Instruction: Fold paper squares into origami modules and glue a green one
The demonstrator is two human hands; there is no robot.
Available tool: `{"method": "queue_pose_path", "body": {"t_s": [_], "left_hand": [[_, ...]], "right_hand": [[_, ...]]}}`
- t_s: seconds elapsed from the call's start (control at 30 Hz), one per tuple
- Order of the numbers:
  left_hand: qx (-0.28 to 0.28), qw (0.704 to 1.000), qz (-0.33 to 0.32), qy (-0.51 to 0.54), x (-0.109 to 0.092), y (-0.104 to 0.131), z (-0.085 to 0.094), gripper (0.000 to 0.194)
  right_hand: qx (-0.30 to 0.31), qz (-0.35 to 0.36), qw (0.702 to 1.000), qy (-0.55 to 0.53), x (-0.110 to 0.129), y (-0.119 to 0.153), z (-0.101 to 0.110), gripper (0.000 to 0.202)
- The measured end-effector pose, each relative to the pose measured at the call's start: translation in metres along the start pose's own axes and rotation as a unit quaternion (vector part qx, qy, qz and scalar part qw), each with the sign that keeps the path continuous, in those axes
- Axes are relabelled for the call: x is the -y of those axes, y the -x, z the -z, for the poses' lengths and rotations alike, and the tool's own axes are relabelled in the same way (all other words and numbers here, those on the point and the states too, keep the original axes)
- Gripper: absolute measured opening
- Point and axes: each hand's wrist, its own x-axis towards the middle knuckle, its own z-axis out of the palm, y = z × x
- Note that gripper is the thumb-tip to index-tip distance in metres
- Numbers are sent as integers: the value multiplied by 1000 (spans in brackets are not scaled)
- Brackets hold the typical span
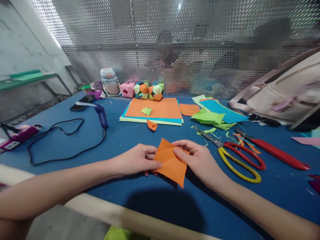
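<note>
A creased square of orange paper (171, 163) is held between my two hands, just above the blue table (120, 190). My left hand (140, 160) pinches its left edge, thumb on top and fingers underneath. At the upper right edge, my right hand (196, 156) grips the sheet with the thumb on its face. Beyond the sheet lie a small folded orange paper piece (151, 125) and a folded green piece (146, 111). The green one rests on a stack of coloured paper (160, 105). To the right are scissors (232, 151) with red and yellow handles.
Several paper scraps (210, 116) lie behind the scissors, near red-handled pliers (277, 151). A glue gun (101, 115) with a black cord and a phone (82, 102) are at the left. Folded paper balls (141, 90) and a bottle (110, 83) stand along the perforated metal panel. A bag (282, 86) sits right.
</note>
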Motion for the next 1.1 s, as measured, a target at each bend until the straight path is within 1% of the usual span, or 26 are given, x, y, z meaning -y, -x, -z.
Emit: {"method": "queue_pose_path", "body": {"t_s": [0.1, 0.17, 0.23, 0.3, 0.37, 0.43, 0.5, 0.6, 0.67, 0.8, 0.9, 1.0, 1.1], "left_hand": [[7, 999, -14, 40, -1, 2, -5, 20], [1, 997, -25, 78, 0, 2, -8, 15], [-11, 992, -31, 118, 1, 2, -11, 14], [-26, 988, -37, 150, 1, 2, -11, 17], [-37, 985, -34, 166, 2, 2, -11, 22], [-38, 985, -25, 165, 3, 2, -10, 23], [-35, 987, -17, 153, 4, 2, -9, 24], [-19, 990, -17, 136, 7, 1, -7, 26], [-16, 991, -21, 132, 8, 0, -6, 28], [-41, 988, -27, 145, 8, -1, -6, 31], [-55, 982, -28, 177, 8, -1, -10, 30], [-87, 966, -51, 240, 8, -1, -13, 24], [-91, 951, -69, 288, 7, -2, -14, 16]], "right_hand": [[19, 3, 1000, 5, 5, 4, -2, 28], [25, 5, 1000, 7, 8, 6, -5, 37], [32, 7, 999, -20, 10, 8, -8, 48], [29, 8, 998, -64, 10, 8, -10, 52], [0, 8, 996, -88, 8, 7, -10, 46], [-27, -7, 995, -94, 6, 5, -9, 34], [-21, -35, 992, -116, 5, 4, -8, 26], [5, -77, 981, -178, 3, 2, -7, 26], [1, -81, 978, -190, 3, 1, -8, 26], [-13, -49, 989, -141, 2, 3, -11, 26], [-20, -34, 995, -92, -1, 4, -14, 25], [-24, -13, 999, -45, -5, 4, -14, 24], [-31, -2, 999, -28, -7, 4, -14, 23]]}}
